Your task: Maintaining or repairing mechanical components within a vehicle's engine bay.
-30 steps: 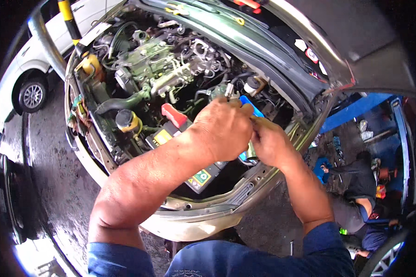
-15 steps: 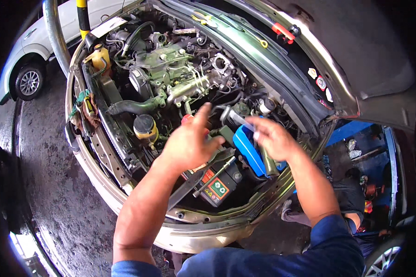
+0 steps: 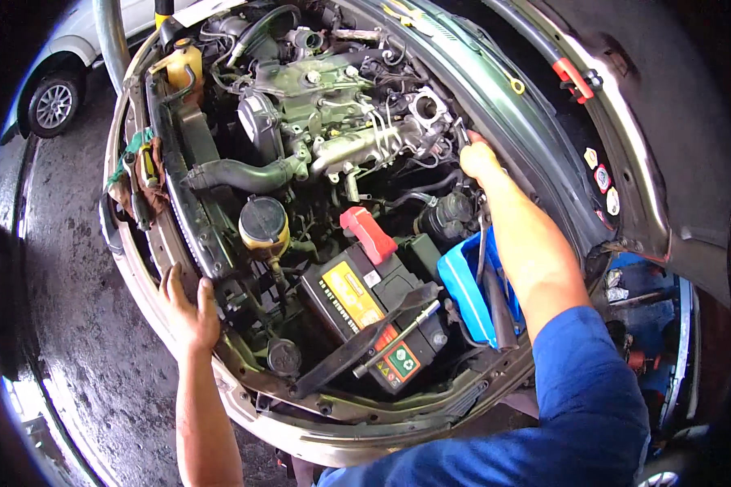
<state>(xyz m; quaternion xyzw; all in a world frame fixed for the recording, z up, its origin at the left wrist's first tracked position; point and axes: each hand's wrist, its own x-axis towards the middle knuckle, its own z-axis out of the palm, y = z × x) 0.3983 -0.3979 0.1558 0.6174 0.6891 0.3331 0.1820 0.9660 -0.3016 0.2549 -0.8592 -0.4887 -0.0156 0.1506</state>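
My right hand [image 3: 481, 160] reaches to the far right side of the engine bay, beside the round metal opening [image 3: 427, 107] of the engine. Its fingers are closed around a slim metal hand tool [image 3: 462, 131], whose kind I cannot make out. My left hand [image 3: 188, 315] rests on the car's front body edge, fingers spread, holding nothing. Between my arms sits the car battery [image 3: 353, 296], with a red terminal cover [image 3: 369, 234] at its far end. Across the battery lie a black bar [image 3: 357, 345] and a silver extension bar [image 3: 398, 337].
A blue open container [image 3: 455, 272] with dark tubular pieces stands right of the battery. A screwdriver [image 3: 148, 165] and rags lie on the left front edge. A reservoir with a black cap [image 3: 263, 217] stands near the radiator. The raised hood [image 3: 658, 122] is at right.
My right hand has moved farther into the engine bay with the metal tool. My left hand has left the space above the battery and come down on the front body edge.
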